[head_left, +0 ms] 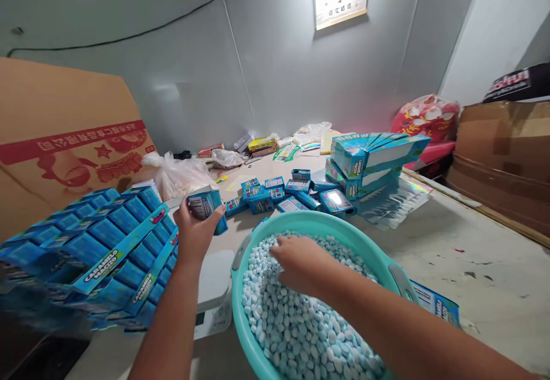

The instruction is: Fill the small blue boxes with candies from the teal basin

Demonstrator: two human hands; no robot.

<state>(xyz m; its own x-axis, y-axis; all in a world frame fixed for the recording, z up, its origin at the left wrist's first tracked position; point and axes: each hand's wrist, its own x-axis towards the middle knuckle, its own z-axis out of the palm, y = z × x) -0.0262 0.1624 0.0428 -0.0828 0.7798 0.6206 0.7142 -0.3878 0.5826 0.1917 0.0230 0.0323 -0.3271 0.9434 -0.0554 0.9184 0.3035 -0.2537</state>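
Note:
My left hand [194, 232] is wrapped round a small blue candy box [207, 207], held upright above the table beside a white scale [215, 300]. My right hand [298, 262] reaches into a teal basin [258, 363] full of pale blue and white candies [296, 328]; its fingers rest on the candies, curled down, and I cannot see whether they hold any. Display cartons of filled blue boxes [107, 254] are stacked at my left. Loose small blue boxes [275, 194] lie on the table beyond the basin.
A stack of flat blue display cartons [369, 165] sits at the back right on clear plastic sheets [395, 199]. A plastic bag [178, 173], a big cardboard box [64, 133] at left, brown boxes [502, 156] at right, clutter along the wall.

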